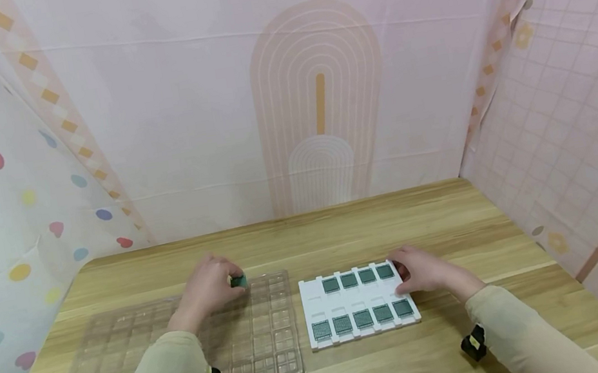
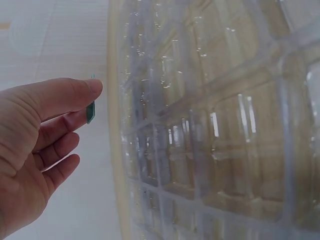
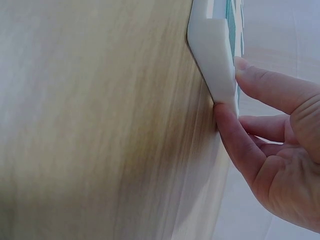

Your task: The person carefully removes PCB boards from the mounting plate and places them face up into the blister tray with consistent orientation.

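Note:
Between thumb and index finger, my left hand [image 1: 212, 284] pinches a small green circuit board [image 1: 239, 281] above the far part of a clear plastic tray [image 1: 294, 344]. In the left wrist view the board [image 2: 90, 112] appears nearly edge-on, partly covered by the thumb. My right hand [image 1: 422, 268] grips the right edge of a white foam tray [image 1: 318, 306], thumb on top and index finger at its side, as the right wrist view shows. Several green circuit boards [image 1: 363, 318] sit in two rows of slots in the white tray; the far row's leftmost slot holds none.
Both trays lie side by side on a wooden table [image 1: 363, 372], the clear one left and the white one right. Many moulded compartments divide the clear tray. A patterned cloth [image 1: 196, 131] hangs behind the table, and others hang at both sides.

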Demonstrator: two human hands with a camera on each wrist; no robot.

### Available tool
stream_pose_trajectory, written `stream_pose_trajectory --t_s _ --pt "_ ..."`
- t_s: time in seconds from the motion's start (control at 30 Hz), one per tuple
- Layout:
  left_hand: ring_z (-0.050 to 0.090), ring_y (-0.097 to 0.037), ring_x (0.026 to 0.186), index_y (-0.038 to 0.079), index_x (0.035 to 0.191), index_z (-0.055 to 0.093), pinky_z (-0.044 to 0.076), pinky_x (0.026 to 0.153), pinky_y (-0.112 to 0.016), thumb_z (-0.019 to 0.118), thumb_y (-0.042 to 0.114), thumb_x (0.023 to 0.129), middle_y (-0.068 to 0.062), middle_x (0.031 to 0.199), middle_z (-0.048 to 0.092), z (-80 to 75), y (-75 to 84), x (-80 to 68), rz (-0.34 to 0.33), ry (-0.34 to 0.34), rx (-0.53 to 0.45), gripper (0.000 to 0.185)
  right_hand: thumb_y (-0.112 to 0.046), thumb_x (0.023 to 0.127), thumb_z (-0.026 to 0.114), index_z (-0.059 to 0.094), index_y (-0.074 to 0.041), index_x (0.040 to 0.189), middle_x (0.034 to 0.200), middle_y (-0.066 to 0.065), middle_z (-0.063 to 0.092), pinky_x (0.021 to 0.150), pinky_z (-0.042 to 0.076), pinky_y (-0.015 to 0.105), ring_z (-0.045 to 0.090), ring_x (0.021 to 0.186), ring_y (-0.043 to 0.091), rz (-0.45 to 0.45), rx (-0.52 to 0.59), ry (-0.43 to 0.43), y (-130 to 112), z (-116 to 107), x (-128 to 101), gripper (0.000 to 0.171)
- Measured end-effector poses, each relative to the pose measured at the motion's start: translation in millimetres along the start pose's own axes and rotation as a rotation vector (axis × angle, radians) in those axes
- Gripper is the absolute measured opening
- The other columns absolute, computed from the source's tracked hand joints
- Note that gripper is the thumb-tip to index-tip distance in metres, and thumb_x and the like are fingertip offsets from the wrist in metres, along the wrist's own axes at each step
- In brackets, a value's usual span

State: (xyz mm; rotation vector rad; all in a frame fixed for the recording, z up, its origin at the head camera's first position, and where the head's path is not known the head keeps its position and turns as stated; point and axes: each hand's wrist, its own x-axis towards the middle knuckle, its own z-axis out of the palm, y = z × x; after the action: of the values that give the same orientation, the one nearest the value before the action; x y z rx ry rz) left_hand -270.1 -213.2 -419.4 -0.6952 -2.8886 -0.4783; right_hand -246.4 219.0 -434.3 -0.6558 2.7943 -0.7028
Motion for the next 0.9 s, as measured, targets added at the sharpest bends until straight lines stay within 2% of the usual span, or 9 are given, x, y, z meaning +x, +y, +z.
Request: stream_pose_trajectory --t_s 0.3,0.53,0.7,0.9 --pt "0.058 -0.029 0.095 0.01 0.089 0.079 0.047 0.088 -0.048 0.084 0.01 0.077 -0.002 0.094 0.072 6.6 -3.4 -1.0 -0.016 -0.029 0.021 0.013 -0.009 0.077 0.085 0.053 0.011 0.13 0.103 0.009 0.056 0.08 0.05 0.036 0.056 0.09 0.019 0.0 0.014 -0.006 0.5 0.7 -1.1 0.065" --pt "0.056 -0.022 0.085 0.012 0.083 0.078 0.045 0.085 -0.046 0.084 0.009 0.076 0.002 0.085 0.071 8.4 -4.4 -1.0 0.006 -0.034 0.019 0.01 -0.009 0.076 0.085 0.052 0.012 0.13 0.104 0.01 0.056 0.08 0.05 0.036 0.057 0.091 0.019 0.003 0.023 -0.005 -0.6 0.0 -2.1 0.066" --pt "0.057 -0.023 0.085 0.01 0.084 0.077 0.045 0.085 -0.046 0.084 0.008 0.075 0.0 0.086 0.07 9.2 -4.1 -0.6 0.021 -0.042 0.041 0.011 -0.009 0.076 0.085 0.053 0.011 0.13 0.105 0.01 0.056 0.08 0.05 0.036 0.057 0.091 0.019 0.002 0.022 -0.004 -1.1 -0.5 -2.3 0.066" --pt "0.057 -0.028 0.092 0.008 0.088 0.078 0.046 0.088 -0.047 0.084 0.008 0.076 -0.002 0.091 0.071 9.5 -3.8 -0.7 0.0 -0.063 0.041 0.014 -0.01 0.076 0.085 0.053 0.011 0.129 0.104 0.01 0.056 0.08 0.05 0.037 0.057 0.09 0.019 0.002 0.018 -0.005 -1.1 -0.5 -2.0 0.065"
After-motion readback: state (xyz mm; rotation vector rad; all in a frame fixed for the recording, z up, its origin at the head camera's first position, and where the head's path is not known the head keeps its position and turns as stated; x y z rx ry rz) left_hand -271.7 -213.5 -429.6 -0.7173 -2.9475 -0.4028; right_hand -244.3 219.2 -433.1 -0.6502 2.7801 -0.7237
